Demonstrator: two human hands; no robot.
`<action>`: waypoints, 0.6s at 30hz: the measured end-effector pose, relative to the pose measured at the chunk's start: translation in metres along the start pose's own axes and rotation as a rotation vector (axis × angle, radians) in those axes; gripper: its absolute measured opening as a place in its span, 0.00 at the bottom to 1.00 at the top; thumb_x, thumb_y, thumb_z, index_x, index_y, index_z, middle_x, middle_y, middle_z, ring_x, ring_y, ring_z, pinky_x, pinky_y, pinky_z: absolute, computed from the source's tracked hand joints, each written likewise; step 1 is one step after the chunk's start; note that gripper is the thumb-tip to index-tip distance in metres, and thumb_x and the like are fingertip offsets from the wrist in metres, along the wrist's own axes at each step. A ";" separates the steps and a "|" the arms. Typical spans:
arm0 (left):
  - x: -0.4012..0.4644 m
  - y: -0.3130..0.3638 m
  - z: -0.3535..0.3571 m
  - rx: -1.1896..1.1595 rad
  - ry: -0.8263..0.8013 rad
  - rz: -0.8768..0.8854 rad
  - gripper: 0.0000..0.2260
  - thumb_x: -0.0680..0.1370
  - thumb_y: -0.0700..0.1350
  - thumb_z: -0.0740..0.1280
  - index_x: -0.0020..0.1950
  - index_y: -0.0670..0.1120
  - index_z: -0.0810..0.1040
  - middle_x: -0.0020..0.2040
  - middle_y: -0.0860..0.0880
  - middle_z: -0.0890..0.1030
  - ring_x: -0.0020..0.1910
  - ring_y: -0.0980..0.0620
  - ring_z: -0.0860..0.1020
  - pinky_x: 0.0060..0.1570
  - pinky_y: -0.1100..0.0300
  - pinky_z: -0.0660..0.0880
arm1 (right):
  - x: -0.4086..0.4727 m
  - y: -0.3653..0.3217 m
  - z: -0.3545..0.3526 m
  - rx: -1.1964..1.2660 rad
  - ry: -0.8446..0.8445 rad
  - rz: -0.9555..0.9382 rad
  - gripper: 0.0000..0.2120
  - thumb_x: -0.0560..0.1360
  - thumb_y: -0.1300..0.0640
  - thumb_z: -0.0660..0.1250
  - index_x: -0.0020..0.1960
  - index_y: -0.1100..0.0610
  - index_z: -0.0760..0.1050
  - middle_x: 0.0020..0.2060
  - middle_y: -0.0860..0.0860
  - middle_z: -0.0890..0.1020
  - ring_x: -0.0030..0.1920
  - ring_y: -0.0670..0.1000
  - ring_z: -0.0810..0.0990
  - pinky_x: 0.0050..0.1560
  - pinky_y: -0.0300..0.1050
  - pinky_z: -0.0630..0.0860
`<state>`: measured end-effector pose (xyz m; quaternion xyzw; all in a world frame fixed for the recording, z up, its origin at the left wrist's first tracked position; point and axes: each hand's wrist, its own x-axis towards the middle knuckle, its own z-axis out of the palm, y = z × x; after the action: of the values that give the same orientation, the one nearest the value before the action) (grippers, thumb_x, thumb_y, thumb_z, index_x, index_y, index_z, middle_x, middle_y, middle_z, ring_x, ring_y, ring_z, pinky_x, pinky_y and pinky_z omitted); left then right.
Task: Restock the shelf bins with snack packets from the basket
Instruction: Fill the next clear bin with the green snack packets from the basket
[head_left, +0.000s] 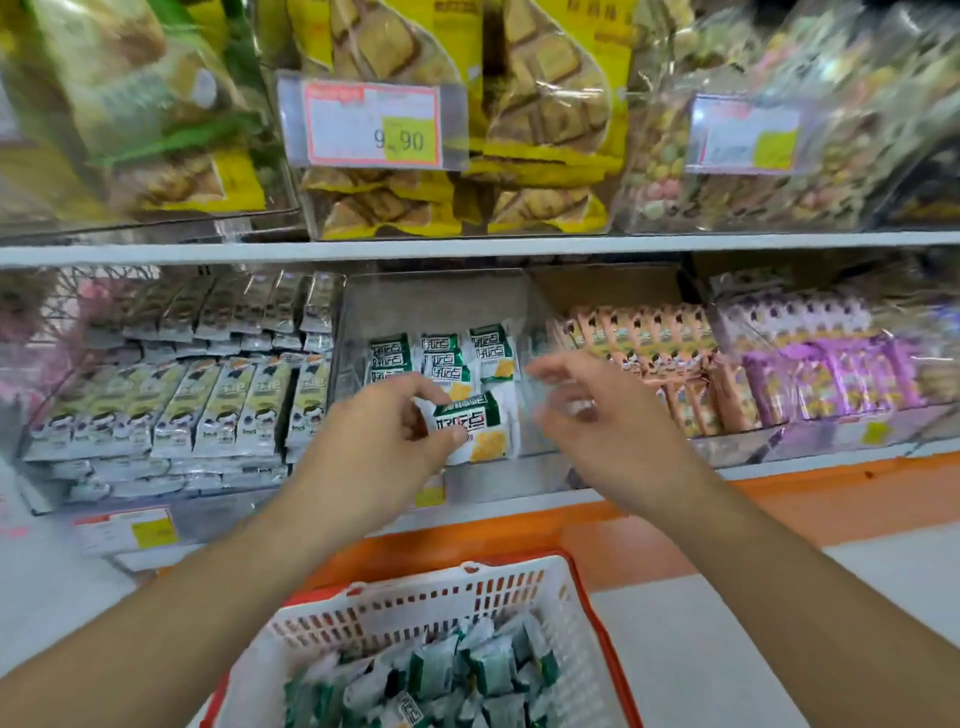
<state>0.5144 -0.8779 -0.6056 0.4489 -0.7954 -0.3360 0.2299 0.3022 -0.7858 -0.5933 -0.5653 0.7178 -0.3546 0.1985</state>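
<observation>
Packets going into the clear middle bin.

Head view: left hand pinches a green-and-white packet at the bin's front; right hand hovers beside it, loosely spread and empty (blurred). Best stood upright, matching the row behind. Basket below holds more. Price tag reads 9.90.

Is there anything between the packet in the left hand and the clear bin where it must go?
Nothing visible blocks it. The left hand pinches the green-and-white packet right at the clear bin, in front of the packets already inside. The right hand is beside it, not in front.
</observation>
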 end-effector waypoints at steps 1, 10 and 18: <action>0.017 0.005 0.003 0.052 0.013 0.006 0.08 0.77 0.56 0.74 0.52 0.58 0.78 0.34 0.51 0.81 0.31 0.56 0.79 0.33 0.54 0.76 | 0.004 0.009 -0.004 -0.129 0.052 -0.032 0.19 0.81 0.57 0.70 0.69 0.44 0.77 0.66 0.42 0.76 0.65 0.44 0.75 0.69 0.47 0.73; 0.143 -0.010 0.075 0.344 0.077 0.028 0.13 0.73 0.54 0.78 0.56 0.54 0.83 0.46 0.51 0.84 0.45 0.49 0.80 0.44 0.58 0.74 | 0.015 0.041 -0.006 -0.384 0.078 -0.125 0.28 0.78 0.60 0.70 0.77 0.50 0.70 0.77 0.42 0.66 0.78 0.46 0.58 0.71 0.30 0.44; 0.178 -0.032 0.100 0.578 0.116 0.060 0.16 0.76 0.57 0.74 0.62 0.56 0.83 0.65 0.47 0.77 0.66 0.40 0.69 0.65 0.49 0.67 | 0.020 0.055 -0.018 -0.295 0.066 -0.088 0.31 0.78 0.68 0.69 0.77 0.47 0.72 0.76 0.40 0.70 0.76 0.42 0.66 0.68 0.23 0.47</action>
<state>0.3778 -1.0120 -0.6846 0.4906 -0.8565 -0.0626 0.1476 0.2470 -0.7937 -0.6192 -0.6075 0.7426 -0.2720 0.0739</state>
